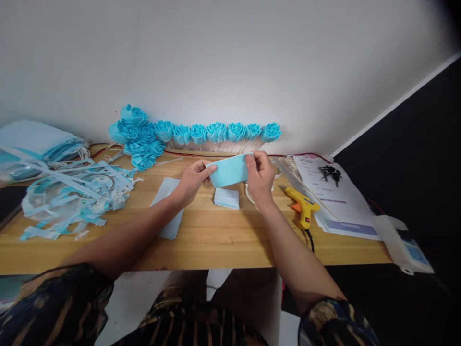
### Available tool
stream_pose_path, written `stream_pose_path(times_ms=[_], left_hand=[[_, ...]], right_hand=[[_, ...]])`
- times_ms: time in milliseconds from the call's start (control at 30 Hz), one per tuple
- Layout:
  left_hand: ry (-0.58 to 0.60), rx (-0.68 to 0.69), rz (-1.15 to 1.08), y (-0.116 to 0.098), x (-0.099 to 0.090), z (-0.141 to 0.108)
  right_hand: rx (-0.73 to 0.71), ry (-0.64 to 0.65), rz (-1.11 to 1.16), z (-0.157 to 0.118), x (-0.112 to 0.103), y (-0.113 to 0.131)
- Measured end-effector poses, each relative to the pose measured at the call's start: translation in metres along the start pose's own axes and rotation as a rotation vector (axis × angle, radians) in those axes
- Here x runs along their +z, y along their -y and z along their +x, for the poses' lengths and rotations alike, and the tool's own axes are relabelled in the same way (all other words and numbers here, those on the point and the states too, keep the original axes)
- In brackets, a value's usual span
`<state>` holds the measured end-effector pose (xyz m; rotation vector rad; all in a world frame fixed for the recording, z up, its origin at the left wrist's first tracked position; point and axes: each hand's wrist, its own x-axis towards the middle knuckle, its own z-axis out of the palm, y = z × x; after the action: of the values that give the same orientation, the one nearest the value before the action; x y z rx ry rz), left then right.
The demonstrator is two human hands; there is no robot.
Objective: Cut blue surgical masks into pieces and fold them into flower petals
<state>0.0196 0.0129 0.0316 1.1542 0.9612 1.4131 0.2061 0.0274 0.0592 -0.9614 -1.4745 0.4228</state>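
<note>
Between my two hands a light blue strip of fabric-like sheet [230,171] is stretched out above the table. My left hand [194,179] pinches its left end between thumb and fingers. At the right end, my right hand [260,177] grips the upper corner. Below the strip lies a small stack of pale blue squares [226,198]. A longer pale blue folded piece [170,198] rests partly behind my left forearm. Partly hidden by my right hand is a white roll or ring [249,193].
A yellow glue gun [301,205] lies right, beside printed papers [336,204] with keys [330,174]. Blue fabric flowers [216,132] line the wall. Cut scraps [81,192] and a bagged stack [39,142] lie left. A white container [399,240] sits at the right edge.
</note>
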Motion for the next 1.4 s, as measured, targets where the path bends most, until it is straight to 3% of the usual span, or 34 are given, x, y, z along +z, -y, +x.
stream_pose_path(times_ms=[267,700,1033,1400], left_hand=[[-0.053,0.017,0.025,-0.009,0.003,-0.001],[0.014,-0.065,-0.194,-0.003,0.0,0.005],[0.028,-0.001,-0.211,0.007,-0.002,0.006],[0.022,0.013,-0.181,0.003,0.0,0.002]], right_hand=[[-0.023,-0.07,-0.002,-0.001,0.001,-0.004],[-0.006,-0.102,-0.042,0.002,0.003,-0.015],[0.015,-0.128,-0.023,0.002,0.003,-0.018],[0.076,-0.139,0.036,0.005,0.005,-0.021]])
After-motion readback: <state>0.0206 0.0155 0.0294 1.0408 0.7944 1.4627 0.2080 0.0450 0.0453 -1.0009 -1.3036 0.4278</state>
